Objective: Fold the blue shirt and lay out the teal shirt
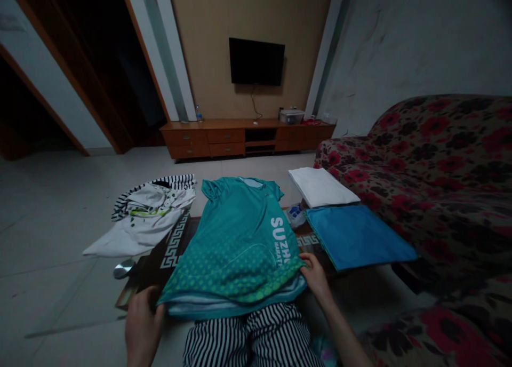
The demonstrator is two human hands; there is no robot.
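A teal T-shirt (244,233) with white lettering and a green dotted lower part lies spread flat, its collar away from me and its hem towards me. My left hand (143,324) is closed at the left corner of the hem, thumb and fingers around the cloth edge. At the right corner, my right hand (316,278) pinches the hem between thumb and fingers. The hem's layers part slightly, showing the pale inside. Beneath the shirt is a dark table (188,225) with a pale key pattern.
Rumpled white and striped clothes (148,215) lie on the left. On the right are a folded white cloth (324,187), a folded blue cloth (360,236) and a plastic bag (295,215). A floral sofa (436,159) stands at right. My striped-clad legs (248,337) are below the hem.
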